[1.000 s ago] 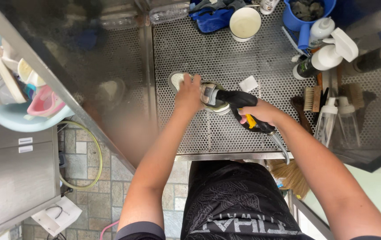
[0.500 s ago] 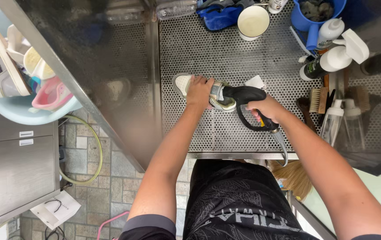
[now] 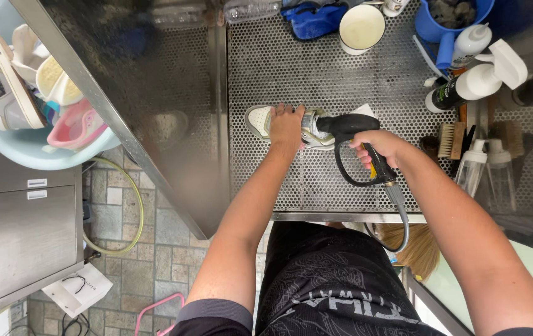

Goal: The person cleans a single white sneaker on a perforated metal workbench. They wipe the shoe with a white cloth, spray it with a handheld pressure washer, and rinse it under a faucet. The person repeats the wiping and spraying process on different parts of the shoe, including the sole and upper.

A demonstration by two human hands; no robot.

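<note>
Left hand (image 3: 287,124) flat, pressing down on white sneaker (image 3: 263,122) on perforated steel bench (image 3: 266,68); right hand (image 3: 380,146) gripping black spray gun (image 3: 348,127) aimed at shoe

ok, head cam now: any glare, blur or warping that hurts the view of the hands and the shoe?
Head view: hands sharp, left hand pressing on the white shoe, right hand gripping the black spray gun. Dull reflections smear the steel panel at left. Wide-angle lens bends the panel's edges and the basin of shoes. Soft, even light; no harsh shadows.
</note>
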